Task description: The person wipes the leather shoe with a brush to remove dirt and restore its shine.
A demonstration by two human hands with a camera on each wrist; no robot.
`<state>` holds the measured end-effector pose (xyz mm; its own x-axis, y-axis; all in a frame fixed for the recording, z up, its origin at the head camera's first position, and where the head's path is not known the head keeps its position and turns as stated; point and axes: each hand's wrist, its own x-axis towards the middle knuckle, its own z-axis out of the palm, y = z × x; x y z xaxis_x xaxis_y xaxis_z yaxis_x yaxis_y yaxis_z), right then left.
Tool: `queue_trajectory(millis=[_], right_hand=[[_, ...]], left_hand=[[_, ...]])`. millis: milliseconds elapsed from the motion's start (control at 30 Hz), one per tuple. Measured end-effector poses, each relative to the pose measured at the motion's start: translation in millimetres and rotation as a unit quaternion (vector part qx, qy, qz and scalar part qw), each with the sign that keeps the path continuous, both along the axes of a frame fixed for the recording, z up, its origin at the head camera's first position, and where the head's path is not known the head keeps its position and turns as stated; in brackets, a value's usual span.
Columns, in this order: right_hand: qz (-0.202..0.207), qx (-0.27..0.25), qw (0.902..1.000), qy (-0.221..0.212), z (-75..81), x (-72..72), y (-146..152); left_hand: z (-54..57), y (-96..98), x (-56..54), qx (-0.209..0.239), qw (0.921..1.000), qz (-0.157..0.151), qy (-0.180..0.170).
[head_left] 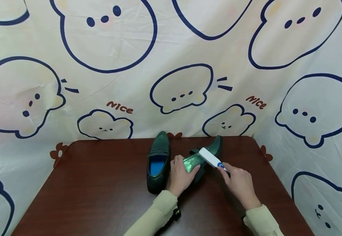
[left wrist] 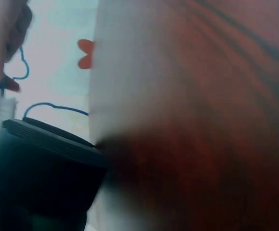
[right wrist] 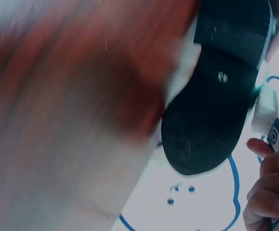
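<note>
Head view, lower centre: my left hand (head_left: 181,175) grips one green shoe (head_left: 192,162); my right hand (head_left: 239,183) holds the brush (head_left: 210,158) to it. Brushing appears underway, unfinished. The second shoe (head_left: 159,151) stands to its left, unheld; whether brushed, I cannot tell.

Left wrist view: bristles (left wrist: 7,115) at left edge.

Right wrist view: sole (right wrist: 214,96) at upper right.

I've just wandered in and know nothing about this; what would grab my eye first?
Probably the cartoon-print cloth, filling the background behind the brown table. Then, near the table's far edge, the left hand grips a green shoe, while the right hand holds a white brush at it. To its left sits a second shoe with a bright blue insole.
</note>
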<state>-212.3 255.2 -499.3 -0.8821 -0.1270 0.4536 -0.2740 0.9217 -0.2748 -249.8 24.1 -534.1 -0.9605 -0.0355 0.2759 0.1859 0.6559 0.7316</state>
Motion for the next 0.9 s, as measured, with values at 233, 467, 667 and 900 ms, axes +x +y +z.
queue_trajectory(millis=[233, 467, 667, 900], right_hand=[[0.029, 0.006, 0.9994, -0.018, -0.5, 6.9, 3.3], [0.064, 0.004, 0.9980, 0.000, -7.3, 11.2, -4.9], [0.041, -0.005, 0.9991, 0.013, -3.1, 9.5, 5.4], [-0.044, -0.010, 0.9990, -0.001, 8.4, 5.1, 31.6]], left_hand=[[-6.6, -14.3, -9.3, 0.120, 0.9909, -0.050, -0.035], [-11.7, -22.9, -6.9, 0.173, 0.9791, -0.092, -0.055], [-9.8, -21.0, -1.4, 0.182, 0.9767, -0.109, -0.033], [-9.0, -16.1, -0.6, 0.146, 0.9832, -0.109, -0.018]])
